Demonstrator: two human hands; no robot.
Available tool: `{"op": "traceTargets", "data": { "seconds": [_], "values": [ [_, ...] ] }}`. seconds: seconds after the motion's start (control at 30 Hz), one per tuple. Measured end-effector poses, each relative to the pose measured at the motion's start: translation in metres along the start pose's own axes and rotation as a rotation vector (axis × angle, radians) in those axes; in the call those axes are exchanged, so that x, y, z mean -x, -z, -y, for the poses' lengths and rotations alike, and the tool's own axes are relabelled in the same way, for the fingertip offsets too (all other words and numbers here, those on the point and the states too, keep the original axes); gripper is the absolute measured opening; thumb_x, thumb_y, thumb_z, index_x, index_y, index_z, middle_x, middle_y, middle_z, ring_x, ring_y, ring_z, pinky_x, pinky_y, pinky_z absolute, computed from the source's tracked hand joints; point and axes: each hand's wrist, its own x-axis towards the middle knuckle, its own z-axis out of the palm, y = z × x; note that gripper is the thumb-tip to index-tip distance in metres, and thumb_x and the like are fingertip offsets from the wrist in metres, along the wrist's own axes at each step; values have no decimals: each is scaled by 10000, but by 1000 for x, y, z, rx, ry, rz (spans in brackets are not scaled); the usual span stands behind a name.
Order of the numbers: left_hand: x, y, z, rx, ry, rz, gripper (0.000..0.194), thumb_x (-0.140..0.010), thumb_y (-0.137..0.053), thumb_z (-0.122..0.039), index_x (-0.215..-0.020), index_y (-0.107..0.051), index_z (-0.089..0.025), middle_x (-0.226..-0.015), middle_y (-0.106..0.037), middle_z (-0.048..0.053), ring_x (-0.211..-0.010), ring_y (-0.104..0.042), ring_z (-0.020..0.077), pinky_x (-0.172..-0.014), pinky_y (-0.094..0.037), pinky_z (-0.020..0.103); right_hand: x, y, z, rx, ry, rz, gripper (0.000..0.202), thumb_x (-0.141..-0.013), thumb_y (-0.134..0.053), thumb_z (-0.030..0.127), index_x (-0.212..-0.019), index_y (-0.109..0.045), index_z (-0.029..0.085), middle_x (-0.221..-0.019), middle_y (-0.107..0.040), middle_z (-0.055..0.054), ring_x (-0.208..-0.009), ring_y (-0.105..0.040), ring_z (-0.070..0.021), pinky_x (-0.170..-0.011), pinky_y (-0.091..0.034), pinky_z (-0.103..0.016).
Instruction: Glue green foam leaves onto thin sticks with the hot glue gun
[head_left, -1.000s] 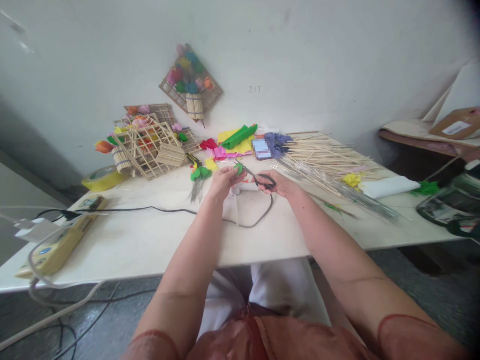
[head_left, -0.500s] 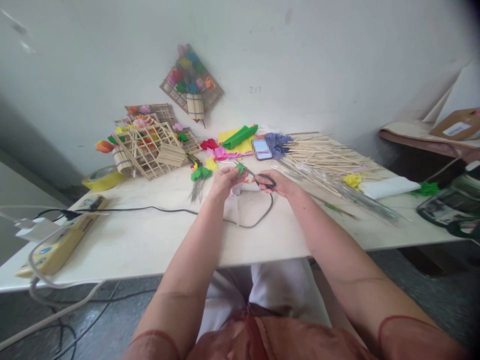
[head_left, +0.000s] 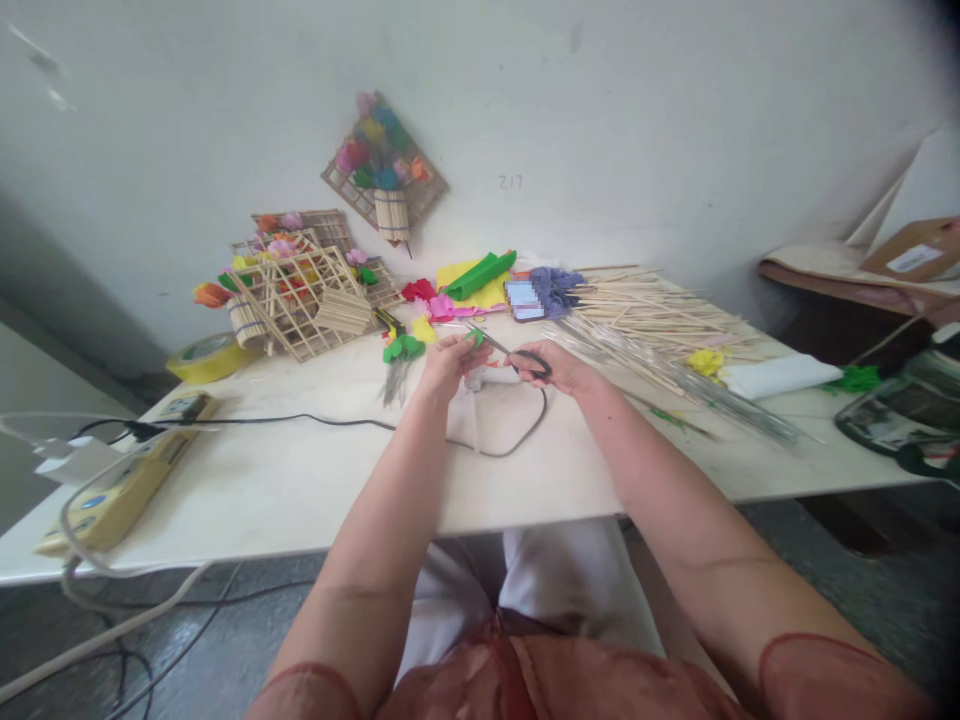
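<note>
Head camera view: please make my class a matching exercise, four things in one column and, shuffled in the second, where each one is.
Things
1. scissors
2. green piece
3. diamond-shaped flower lattice
4. power strip

Places
A. at the left end of the table
B. in the right hand
C. on the wall
D. in the left hand

Pairs: 1-B, 2-D, 3-C, 4-A

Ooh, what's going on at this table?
Someone's right grip holds scissors and their left grip holds a small green piece. The blades are beside it; whether they touch is hard to tell. More green pieces lie left of the hands, and loose sticks lie on the right.
</note>
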Motion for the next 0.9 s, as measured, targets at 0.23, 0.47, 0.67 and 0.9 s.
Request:
{"op": "traceTargets", "data": {
  "seconds": [0.23,0.47,0.67,0.9],
  "values": [
    [1,1,-2,-24,-7,1,175,-674,-687,-221,-764,-593,-104,-750,-688,84,-735,-677,185,-705,-518,288,0,2,-2,-23,-12,27,278,-681,-665,365,-741,-574,110,-500,-423,50,-417,-365,-40,-340,-211,-168],
    [2,-1,-1,-39,-1,75,166,-666,-693,-217,-727,-585,-107,-722,-686,77,-731,-677,185,-697,-522,274,1,5,-3,-32,-21,55,345,-675,-669,423,-773,-575,106,-489,-482,35,-382,-372,-41,-352,-252,-176],
    [4,-2,-1,-46,11,108,153,-678,-686,-207,-718,-579,-105,-721,-686,90,-748,-678,190,-720,-518,284,2,5,-2,-39,-27,47,407,-641,-689,470,-779,-582,102,-486,-483,37,-378,-372,-37,-344,-243,-176],
    [2,0,0,-16,20,110,128,-667,-673,-177,-705,-574,-105,-710,-688,85,-730,-679,189,-696,-522,278,4,0,4,-31,-4,27,391,-616,-701,456,-719,-562,105,-477,-449,45,-390,-345,-30,-329,-210,-169]
  ]
}}
